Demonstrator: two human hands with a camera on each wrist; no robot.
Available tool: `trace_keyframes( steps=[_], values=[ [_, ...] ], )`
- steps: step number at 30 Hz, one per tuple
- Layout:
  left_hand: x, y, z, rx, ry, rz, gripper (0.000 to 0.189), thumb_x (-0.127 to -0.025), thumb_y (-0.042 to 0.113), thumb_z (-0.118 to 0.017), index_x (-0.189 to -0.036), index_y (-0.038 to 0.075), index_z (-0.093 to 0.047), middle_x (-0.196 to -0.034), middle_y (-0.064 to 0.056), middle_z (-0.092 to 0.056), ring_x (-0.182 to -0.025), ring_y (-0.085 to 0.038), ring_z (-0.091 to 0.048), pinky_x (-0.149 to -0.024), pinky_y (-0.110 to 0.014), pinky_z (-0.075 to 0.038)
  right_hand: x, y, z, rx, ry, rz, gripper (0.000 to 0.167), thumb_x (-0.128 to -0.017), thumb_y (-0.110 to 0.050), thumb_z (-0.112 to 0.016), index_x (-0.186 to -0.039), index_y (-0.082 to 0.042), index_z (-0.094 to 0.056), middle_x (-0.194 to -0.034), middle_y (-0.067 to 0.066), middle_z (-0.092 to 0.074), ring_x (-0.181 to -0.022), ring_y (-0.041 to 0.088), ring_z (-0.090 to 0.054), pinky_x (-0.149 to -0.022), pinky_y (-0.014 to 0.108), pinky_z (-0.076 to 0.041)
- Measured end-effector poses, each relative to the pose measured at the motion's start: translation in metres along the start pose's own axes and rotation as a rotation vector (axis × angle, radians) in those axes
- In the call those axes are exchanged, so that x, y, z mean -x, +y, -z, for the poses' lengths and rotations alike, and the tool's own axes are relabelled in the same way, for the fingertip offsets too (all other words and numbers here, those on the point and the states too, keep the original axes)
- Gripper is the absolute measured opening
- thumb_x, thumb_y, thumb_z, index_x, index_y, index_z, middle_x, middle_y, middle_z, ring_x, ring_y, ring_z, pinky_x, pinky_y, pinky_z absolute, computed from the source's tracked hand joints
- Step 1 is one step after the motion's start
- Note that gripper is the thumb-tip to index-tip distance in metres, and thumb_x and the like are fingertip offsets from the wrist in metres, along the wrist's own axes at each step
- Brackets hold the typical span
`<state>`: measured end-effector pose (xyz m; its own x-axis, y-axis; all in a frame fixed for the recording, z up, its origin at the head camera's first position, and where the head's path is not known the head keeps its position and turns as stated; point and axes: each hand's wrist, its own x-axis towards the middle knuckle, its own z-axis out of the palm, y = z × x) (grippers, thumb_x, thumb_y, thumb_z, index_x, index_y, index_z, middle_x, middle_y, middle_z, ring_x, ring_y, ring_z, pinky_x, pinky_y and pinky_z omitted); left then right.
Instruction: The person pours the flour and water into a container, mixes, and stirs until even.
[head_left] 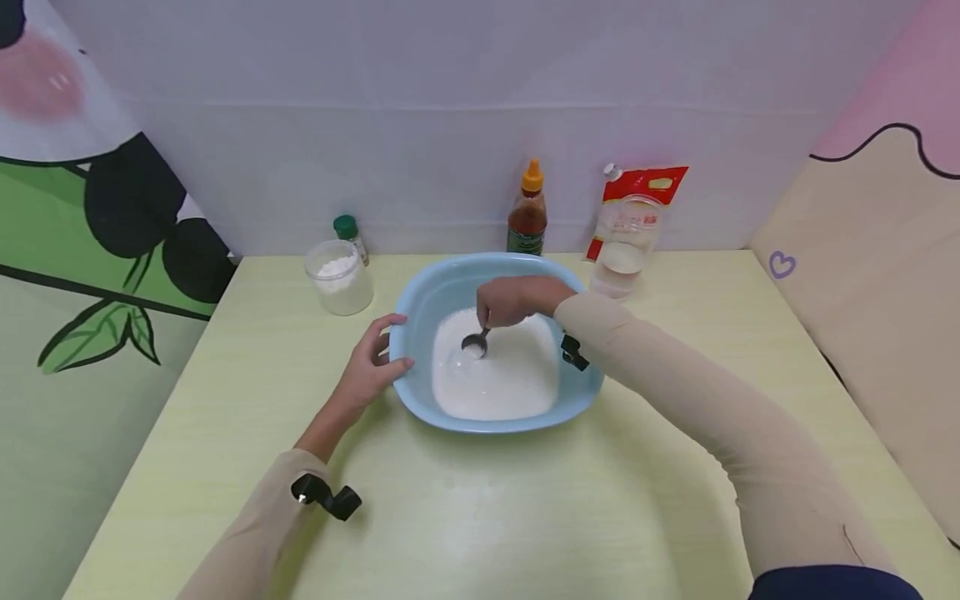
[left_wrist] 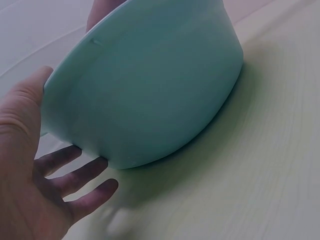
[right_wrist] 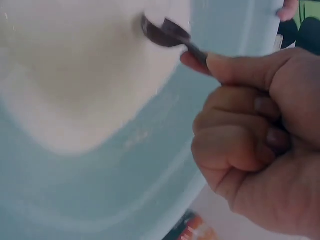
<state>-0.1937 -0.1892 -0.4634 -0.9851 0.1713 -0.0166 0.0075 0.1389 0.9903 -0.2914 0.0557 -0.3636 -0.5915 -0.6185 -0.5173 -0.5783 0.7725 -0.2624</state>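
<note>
A light blue plastic basin (head_left: 577,392) stands on the table with a pool of white liquid (head_left: 517,375) covering its bottom. My left hand (head_left: 375,354) steadies the basin's left side, thumb at the rim and fingers against the outer wall, as the left wrist view shows. Over the liquid, my right hand (head_left: 513,301) pinches the handle of a small dark metal spoon (head_left: 475,342) between thumb and curled forefinger. White stuff lies in the spoon's bowl, which is right at the liquid's surface; in the right wrist view the other fingers (right_wrist: 230,145) are folded into the palm.
A glass jar of white powder (head_left: 342,287) and a green-capped shaker (head_left: 347,227) stand behind left. Behind the basin is a sauce bottle (head_left: 528,221) with an orange cap. At back right, a clear jar (head_left: 621,257) stands before a red-and-clear spouted pouch (head_left: 633,185).
</note>
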Motion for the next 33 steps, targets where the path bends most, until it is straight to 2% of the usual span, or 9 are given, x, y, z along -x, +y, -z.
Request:
trace_keyframes(
  steps=[4, 8, 12, 15, 19, 21, 23, 28, 33],
  values=[
    [0.0, -0.001, 0.002, -0.002, 0.001, 0.001, 0.065, -0.086, -0.003, -0.059, -0.145, 0.007, -0.035, -0.138, -0.035, -0.047, -0.113, -0.044, -0.057, -0.074, -0.026, -0.06, 0.006, -0.016, -0.009, -0.065, -0.139, 0.07, 0.025, -0.1, -0.015, -0.055, -0.117, -0.017, -0.073, -0.109, 0.001, -0.063, -0.072, 0.012, -0.048, -0.058, 0.023, -0.038],
    [0.0, -0.001, 0.001, 0.006, 0.0, -0.009, 0.065, -0.086, -0.004, -0.058, -0.145, 0.007, -0.035, -0.138, -0.036, -0.047, -0.114, -0.044, -0.057, -0.075, -0.026, -0.06, 0.002, -0.026, -0.015, -0.026, -0.082, 0.127, 0.025, -0.1, -0.014, -0.055, -0.117, -0.015, -0.073, -0.117, 0.0, -0.067, -0.09, 0.013, -0.055, -0.072, 0.023, -0.046],
    [-0.001, -0.002, 0.0, 0.009, -0.006, -0.01, 0.065, -0.086, -0.004, -0.059, -0.145, 0.006, -0.035, -0.138, -0.036, -0.047, -0.113, -0.043, -0.057, -0.075, -0.027, -0.06, -0.007, -0.017, -0.011, 0.034, 0.038, 0.126, 0.026, -0.099, -0.007, -0.049, -0.083, -0.012, -0.068, -0.078, -0.003, -0.056, -0.071, 0.013, -0.045, -0.066, 0.023, -0.04],
    [-0.001, -0.001, -0.002, 0.0, -0.005, -0.003, 0.065, -0.086, -0.003, -0.059, -0.146, 0.007, -0.035, -0.138, -0.035, -0.047, -0.113, -0.043, -0.058, -0.075, -0.028, -0.06, -0.007, -0.008, -0.007, 0.047, 0.077, 0.091, 0.029, -0.097, -0.004, -0.046, -0.071, -0.011, -0.056, -0.069, -0.001, -0.036, -0.064, 0.014, -0.033, -0.062, 0.024, -0.031],
    [0.001, 0.0, -0.001, -0.01, 0.003, 0.005, 0.065, -0.086, -0.002, -0.06, -0.146, 0.008, -0.036, -0.139, -0.035, -0.047, -0.114, -0.045, -0.057, -0.074, -0.027, -0.06, 0.0, -0.01, -0.009, 0.006, 0.022, 0.07, 0.023, -0.1, -0.01, -0.051, -0.098, -0.011, -0.074, -0.091, -0.002, -0.06, -0.08, 0.013, -0.05, -0.073, 0.023, -0.045],
    [0.001, 0.0, 0.0, -0.011, 0.003, 0.006, 0.065, -0.086, -0.003, -0.059, -0.146, 0.008, -0.035, -0.14, -0.035, -0.046, -0.115, -0.047, -0.056, -0.075, -0.027, -0.06, 0.003, -0.016, -0.013, -0.007, -0.042, 0.098, 0.026, -0.101, -0.014, -0.053, -0.117, -0.014, -0.073, -0.116, -0.001, -0.067, -0.096, 0.014, -0.056, -0.084, 0.026, -0.05],
    [0.001, 0.0, 0.0, -0.013, 0.001, 0.005, 0.065, -0.086, -0.003, -0.059, -0.146, 0.008, -0.035, -0.14, -0.035, -0.046, -0.116, -0.048, -0.055, -0.075, -0.027, -0.06, 0.004, -0.023, -0.018, -0.013, -0.091, 0.132, 0.028, -0.101, -0.015, -0.054, -0.122, -0.016, -0.072, -0.128, 0.0, -0.067, -0.105, 0.015, -0.058, -0.091, 0.028, -0.051],
    [0.0, 0.0, 0.0, -0.014, 0.002, 0.004, 0.065, -0.086, -0.003, -0.059, -0.146, 0.008, -0.035, -0.14, -0.035, -0.046, -0.116, -0.048, -0.056, -0.075, -0.027, -0.06, -0.001, -0.021, -0.02, 0.011, -0.01, 0.133, 0.028, -0.101, -0.013, -0.053, -0.121, -0.015, -0.073, -0.125, 0.002, -0.069, -0.101, 0.016, -0.059, -0.088, 0.027, -0.052],
    [0.001, 0.004, 0.001, -0.014, -0.003, 0.003, 0.065, -0.086, -0.002, -0.059, -0.146, 0.007, -0.034, -0.14, -0.036, -0.046, -0.116, -0.046, -0.056, -0.075, -0.027, -0.06, 0.0, 0.004, -0.006, 0.068, 0.081, 0.017, 0.025, -0.101, -0.013, -0.051, -0.113, -0.009, -0.073, -0.101, 0.004, -0.066, -0.085, 0.018, -0.054, -0.078, 0.027, -0.048]
  ],
)
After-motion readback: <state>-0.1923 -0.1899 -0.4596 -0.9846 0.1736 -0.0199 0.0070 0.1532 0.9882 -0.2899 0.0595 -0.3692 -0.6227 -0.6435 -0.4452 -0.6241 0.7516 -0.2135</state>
